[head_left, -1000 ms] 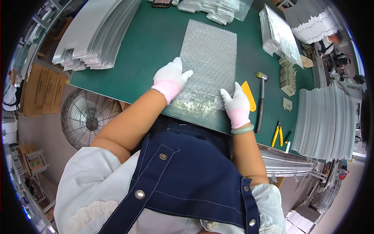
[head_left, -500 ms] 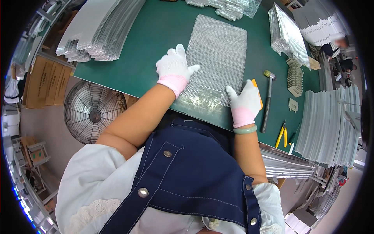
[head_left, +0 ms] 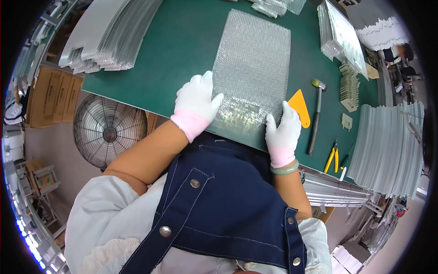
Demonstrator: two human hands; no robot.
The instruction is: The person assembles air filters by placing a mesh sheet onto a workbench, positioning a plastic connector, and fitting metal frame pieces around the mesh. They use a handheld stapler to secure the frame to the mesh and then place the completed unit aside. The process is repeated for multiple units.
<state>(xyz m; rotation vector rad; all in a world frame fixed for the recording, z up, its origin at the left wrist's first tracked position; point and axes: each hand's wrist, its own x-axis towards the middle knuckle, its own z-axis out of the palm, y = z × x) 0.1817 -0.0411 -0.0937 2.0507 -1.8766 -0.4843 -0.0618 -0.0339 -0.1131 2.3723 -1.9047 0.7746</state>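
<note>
1. Sheet (head_left: 253, 59), silver, dimpled, head view: lies flat on the green table (head_left: 182, 41), near end toward the wearer, between the two hands. Near edge hard to trace against the glare on the table top.
2. Left hand (head_left: 196, 98), white glove with pink cuff: spread, fingers along the sheet's left edge, thumb apart and over its margin.
3. Right hand (head_left: 283, 130), gloved alike: spread, at the near right corner, thumb over the sheet, fingers by its right edge. No tool held in either hand.
4. Tools, right of the sheet: flat orange scraper (head_left: 299, 108), just beside the right hand; hammer (head_left: 315, 119); yellow-handled cutters (head_left: 332, 157). All lying loose.
5. Stock: silver stack (head_left: 98, 32) at far left; pale stack (head_left: 383, 146) at right.
6. Stage: sheet laid out and bracketed by both hands; whether any working of it is complete or outstanding cannot be told.
</note>
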